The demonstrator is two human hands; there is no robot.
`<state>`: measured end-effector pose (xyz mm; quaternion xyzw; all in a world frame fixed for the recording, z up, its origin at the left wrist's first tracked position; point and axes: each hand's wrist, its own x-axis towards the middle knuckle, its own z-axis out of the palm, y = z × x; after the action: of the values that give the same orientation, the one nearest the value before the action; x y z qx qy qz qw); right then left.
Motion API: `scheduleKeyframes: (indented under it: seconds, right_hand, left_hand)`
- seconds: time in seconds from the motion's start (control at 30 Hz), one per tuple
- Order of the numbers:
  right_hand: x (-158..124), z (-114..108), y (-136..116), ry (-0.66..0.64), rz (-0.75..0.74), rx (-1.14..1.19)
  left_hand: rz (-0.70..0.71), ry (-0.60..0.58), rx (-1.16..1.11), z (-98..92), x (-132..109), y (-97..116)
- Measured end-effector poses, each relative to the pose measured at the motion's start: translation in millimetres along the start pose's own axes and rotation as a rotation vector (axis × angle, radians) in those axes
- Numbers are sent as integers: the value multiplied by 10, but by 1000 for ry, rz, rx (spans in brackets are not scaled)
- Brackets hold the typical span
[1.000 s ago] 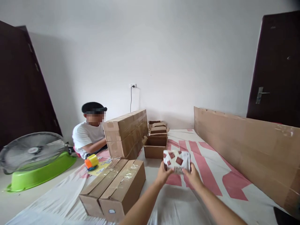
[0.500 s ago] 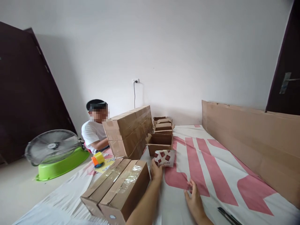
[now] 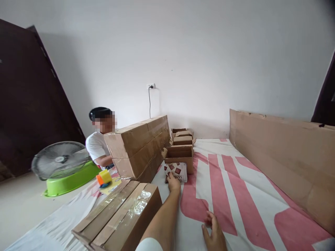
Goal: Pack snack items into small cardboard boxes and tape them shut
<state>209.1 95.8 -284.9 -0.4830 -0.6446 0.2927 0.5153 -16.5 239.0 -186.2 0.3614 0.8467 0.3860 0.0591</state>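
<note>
My left hand (image 3: 173, 183) reaches forward and grips the lower part of a flat printed packet (image 3: 181, 169), white with dark red-brown squares and lettering. The packet is in front of an open cardboard box (image 3: 185, 165), the nearest in a row; whether the two touch I cannot tell. Lower in the view, my right hand (image 3: 215, 233) hovers over the pink and white sheet (image 3: 222, 195), its fingers curved, spread apart and holding nothing.
Two taped cartons (image 3: 125, 212) lie at my left, before a stack of cartons (image 3: 141, 150). Other open boxes (image 3: 182, 136) line up behind. A cardboard sheet (image 3: 282, 150) stands at right. Beyond the stack sits a person (image 3: 96, 144), near tape rolls (image 3: 104, 177) and a fan (image 3: 60, 160).
My left hand has carried the packet a little left, against the view of the open box. My right hand stays low and empty. A cutter at lower right has left the view.
</note>
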Motion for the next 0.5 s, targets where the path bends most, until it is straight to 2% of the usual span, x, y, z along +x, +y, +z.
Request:
scheduleKeyframes:
  seconds: [0.13,0.23,0.3,0.4,0.5]
  right_hand:
    - [-7,-9,-120,46,22,-7]
    - [-8,-30,-220,59,28,-12]
    - [-5,-63,-274,39,28,-26]
    - [8,-118,-328,2,24,-39]
    - [25,-157,-352,-47,23,-36]
  left_hand:
    - [102,-113,30,10,-43,-30]
    - [163,-202,58,-64,-181,-18]
    - [156,-261,79,-135,-314,18]
    - [125,-360,88,-236,-634,73]
    - [169,-525,24,-391,-1129,51]
